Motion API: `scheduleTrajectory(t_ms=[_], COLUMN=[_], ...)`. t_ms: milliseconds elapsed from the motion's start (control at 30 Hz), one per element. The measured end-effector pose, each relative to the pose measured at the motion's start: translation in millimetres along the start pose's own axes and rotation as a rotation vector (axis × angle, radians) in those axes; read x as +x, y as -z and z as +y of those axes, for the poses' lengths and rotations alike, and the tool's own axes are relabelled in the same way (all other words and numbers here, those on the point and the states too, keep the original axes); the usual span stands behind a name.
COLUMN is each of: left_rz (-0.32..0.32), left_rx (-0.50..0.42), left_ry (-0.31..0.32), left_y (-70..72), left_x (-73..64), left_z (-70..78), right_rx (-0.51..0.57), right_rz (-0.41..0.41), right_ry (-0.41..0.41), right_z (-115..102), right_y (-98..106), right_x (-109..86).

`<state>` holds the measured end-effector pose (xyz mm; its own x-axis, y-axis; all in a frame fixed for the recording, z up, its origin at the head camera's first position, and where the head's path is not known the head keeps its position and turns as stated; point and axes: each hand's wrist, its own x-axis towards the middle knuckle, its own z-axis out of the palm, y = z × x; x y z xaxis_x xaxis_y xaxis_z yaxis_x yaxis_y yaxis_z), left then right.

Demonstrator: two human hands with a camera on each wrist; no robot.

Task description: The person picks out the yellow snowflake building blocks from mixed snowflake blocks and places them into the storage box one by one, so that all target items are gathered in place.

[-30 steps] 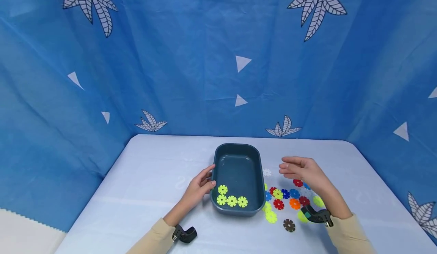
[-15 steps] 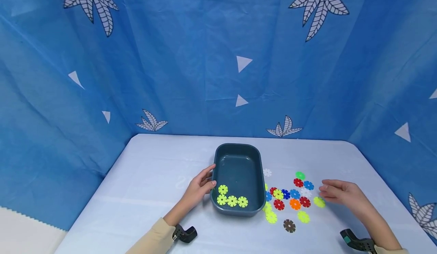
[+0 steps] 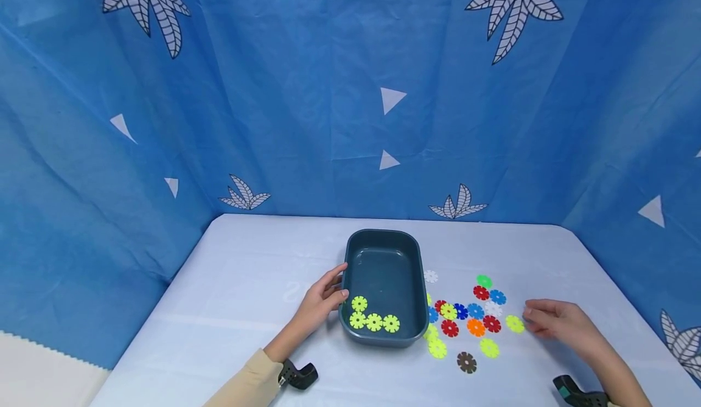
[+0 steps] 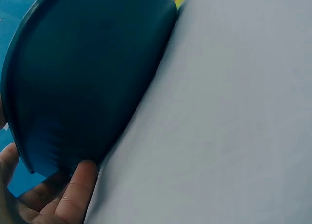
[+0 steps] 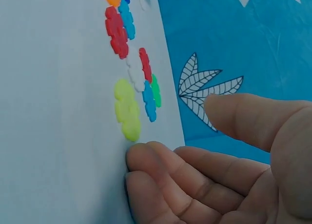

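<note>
On a counter (image 3: 257,279) spread with smooth white cloth stands a dark teal tray (image 3: 384,273), rectangular, with rounded corners, upright walls, a narrow rim and a faint gloss. Flat on its floor, toward the near end, lie yellow-green discs (image 3: 374,322), four of them plainly visible: three form a row, the fourth sits beyond the left one. Each is thin, notched round the edge like a toothed flower. Similar discs are scattered right of the tray, several overlapping: red (image 3: 491,323), orange (image 3: 476,327), light green (image 3: 484,281), dark brown (image 3: 467,362), as well as blue, white and further yellow-green. Behind hangs creased blue fabric (image 3: 328,90) printed with veined leaves and white triangles. The left hand (image 3: 319,300), extending from a beige sleeve (image 3: 246,382), holds the tray's left side, its fingers bent against the outer wall and at the rim. The right hand (image 3: 563,325) lies low over the counter, palm facing inward, fingers loosely bent and thumb well apart from them in the wrist view; it grasps nothing. Its fingertips are just beside the outermost yellow-green disc (image 3: 515,323).
</note>
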<state>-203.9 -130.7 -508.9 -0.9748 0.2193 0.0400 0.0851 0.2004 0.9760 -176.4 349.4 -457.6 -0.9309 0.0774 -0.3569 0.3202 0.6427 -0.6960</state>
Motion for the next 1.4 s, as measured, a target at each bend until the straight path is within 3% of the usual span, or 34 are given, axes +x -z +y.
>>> scheduleTrajectory(t_ms=[267,700,900,1400], left_rz=[0.004,0.005,-0.001,-0.011], left_rx=[-0.010,-0.029,-0.006,0.012], left_ry=[0.008,0.008,0.003,0.008], left_y=[-0.6,-0.5,-0.2,0.5], left_x=[-0.8,-1.5,-1.1,-1.5], left_z=[2.1,4.3,2.6,3.3], right_rx=[-0.068,-0.270,-0.290,-0.309], right_rz=[0.027,0.115,0.139,0.092], right_ry=[0.013,0.073,0.062,0.035], right_z=[4,-1,-2,-6], right_y=[-7,-25,-28,-25], right_x=[4.2,6.5,4.4,6.3])
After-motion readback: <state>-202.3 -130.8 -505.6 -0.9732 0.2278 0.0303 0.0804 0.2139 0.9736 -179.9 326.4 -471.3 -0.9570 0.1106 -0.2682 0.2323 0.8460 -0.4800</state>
